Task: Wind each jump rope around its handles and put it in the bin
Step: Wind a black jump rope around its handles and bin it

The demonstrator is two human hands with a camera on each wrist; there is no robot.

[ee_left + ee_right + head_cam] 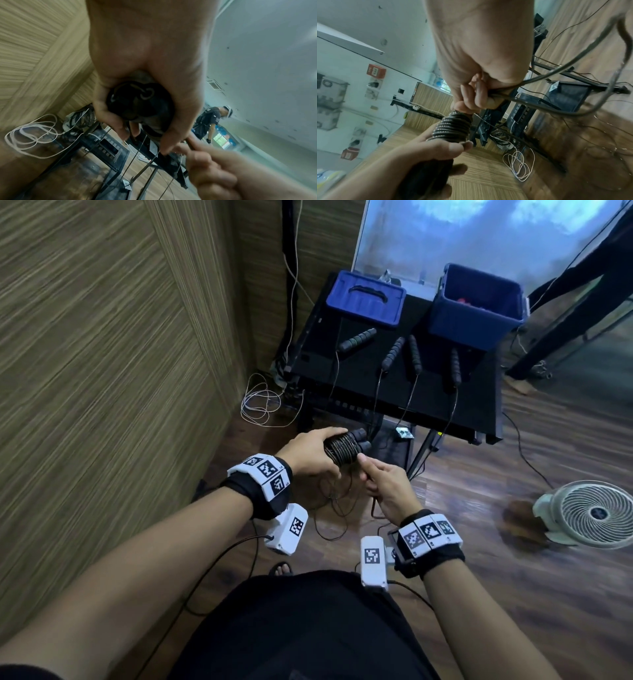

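Two hands on one jump rope, half wound

Your left hand (310, 451) is wrapped around a pair of black handles (359, 440) held side by side, fingers and thumb curled over them — the head view shows their ends poking out past your fingers toward the black table (479, 409). Tight turns of rope coil (340, 448) already cover the middle of the handles, and the right wrist view shows those turns stacked neatly just beyond your left thumb. Your right hand (387, 486) sits just beside the coil, its fingers closed on the loose rope (556, 73); from that grip the slack loops down toward the wooden floor (513, 594).

On the table, four more foam handles lie apart from one another: one (356, 339) near the blue lid (364, 299), two (394, 352) (415, 354) close together in the middle, and one (455, 368) to the right. Their thin cords run over the table's near edge. Behind them stands the blue bin (476, 306), open at the top, with something red inside — too blurred to name.

A white fan (589, 513) stands on the floor to your right, and a loose white cable (260, 405) lies coiled by the wall at the table's left
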